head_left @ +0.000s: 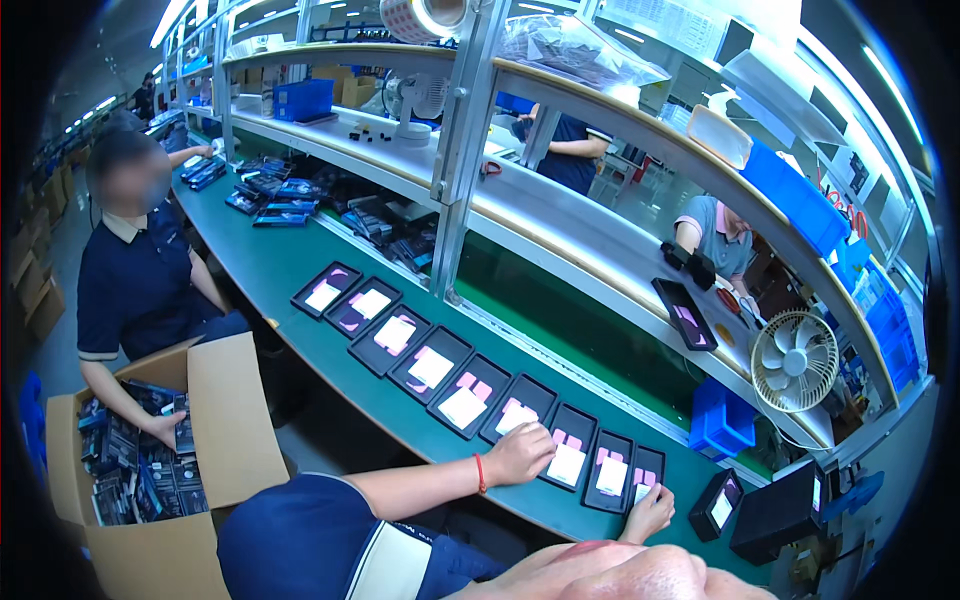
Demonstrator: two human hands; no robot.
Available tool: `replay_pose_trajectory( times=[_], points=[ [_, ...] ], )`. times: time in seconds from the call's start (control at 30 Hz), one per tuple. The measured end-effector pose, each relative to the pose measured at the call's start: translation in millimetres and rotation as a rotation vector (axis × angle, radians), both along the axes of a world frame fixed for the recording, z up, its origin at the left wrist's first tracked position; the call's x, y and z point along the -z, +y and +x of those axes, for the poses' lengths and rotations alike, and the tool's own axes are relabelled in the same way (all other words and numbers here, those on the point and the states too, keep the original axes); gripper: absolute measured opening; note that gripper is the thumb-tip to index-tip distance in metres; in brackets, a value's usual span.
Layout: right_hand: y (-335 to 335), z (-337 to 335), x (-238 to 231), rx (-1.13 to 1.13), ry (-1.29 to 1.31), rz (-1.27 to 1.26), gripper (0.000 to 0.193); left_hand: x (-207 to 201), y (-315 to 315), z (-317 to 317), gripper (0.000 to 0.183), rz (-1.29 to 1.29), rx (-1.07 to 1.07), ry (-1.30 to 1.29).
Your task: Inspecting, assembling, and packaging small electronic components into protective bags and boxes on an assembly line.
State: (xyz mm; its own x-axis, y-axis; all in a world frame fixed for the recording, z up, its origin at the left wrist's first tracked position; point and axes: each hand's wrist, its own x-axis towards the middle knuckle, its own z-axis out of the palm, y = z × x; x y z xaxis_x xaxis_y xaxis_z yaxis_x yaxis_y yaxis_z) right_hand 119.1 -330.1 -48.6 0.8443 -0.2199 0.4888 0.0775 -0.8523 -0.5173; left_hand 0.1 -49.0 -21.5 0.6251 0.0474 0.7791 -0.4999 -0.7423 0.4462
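A slanting row of several shallow black trays (407, 388) lies on the green bench, each with a white card (463, 408) and pink pieces (568, 440) inside. My left hand (522, 455), with a red band at its wrist, is over the near edge of a tray in the row. Its fingers are curled together, and anything between them is hidden. Farther right, my right hand (650, 514) is at the row's last tray (649, 462). Its fingertips pinch the edge of a white card (642, 492) there.
At left, a co-worker (140, 270) reaches into an open carton (235, 420) of dark packages. More packages (275, 190) pile on the far bench. Right of the row stand another tray (722, 508) and a black box (778, 512). A shelf post (460, 150) rises behind the bench.
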Motion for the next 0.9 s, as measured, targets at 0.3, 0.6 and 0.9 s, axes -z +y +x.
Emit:
replay_pose_trajectory(
  times=[0.3, 0.6, 0.9],
  points=[
    [5, -3, -9, 0.025, 0.028, -0.112, 0.026, -6, 5, -4, 0.009, -0.071, 0.0, 0.029],
    [4, -5, -7, -0.002, 0.046, -0.111, 0.025, -8, 6, -5, 0.009, -0.089, 0.0, 0.081],
    [7, -7, -12, 0.003, 0.049, -0.132, 0.022, -5, 6, -6, 0.006, -0.082, -0.004, 0.116]
  ],
)
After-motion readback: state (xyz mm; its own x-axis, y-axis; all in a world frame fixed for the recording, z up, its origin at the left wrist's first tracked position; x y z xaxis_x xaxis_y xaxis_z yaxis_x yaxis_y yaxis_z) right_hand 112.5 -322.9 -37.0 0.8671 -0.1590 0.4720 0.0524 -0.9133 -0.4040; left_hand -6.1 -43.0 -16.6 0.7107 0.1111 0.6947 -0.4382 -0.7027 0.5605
